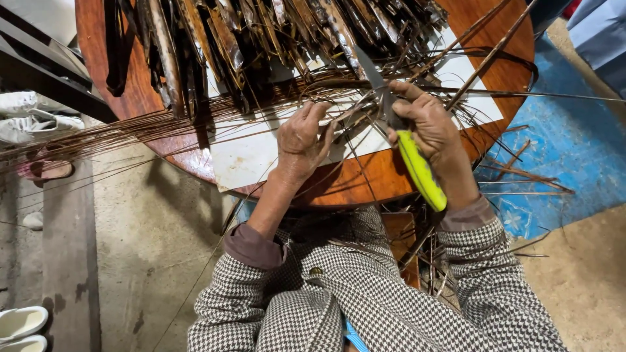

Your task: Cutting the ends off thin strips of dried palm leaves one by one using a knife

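While my right hand [427,124] closes around a knife [407,146] with a yellow-green handle, its fingers wrapped tight on the grip, the grey blade points up and away from me, past my knuckles. The handle's free end juts back over my wrist toward my checked sleeve [486,274]. My left hand [301,140], just beside the right, has its fingers curled and pinched on a thin brown strip [352,118] that runs across to the blade; the strip meets the knife just above my right thumb. Both hands hover over the near edge of a round wooden table [365,186] with a pale square inset. Beyond my fingertips lies a heap of dark flat slats [228,45], and long fine fibres [130,130] fan out to the left of my left hand, past the table's rim. To the right of my right hand, a blue floor mat [574,150] shows below.
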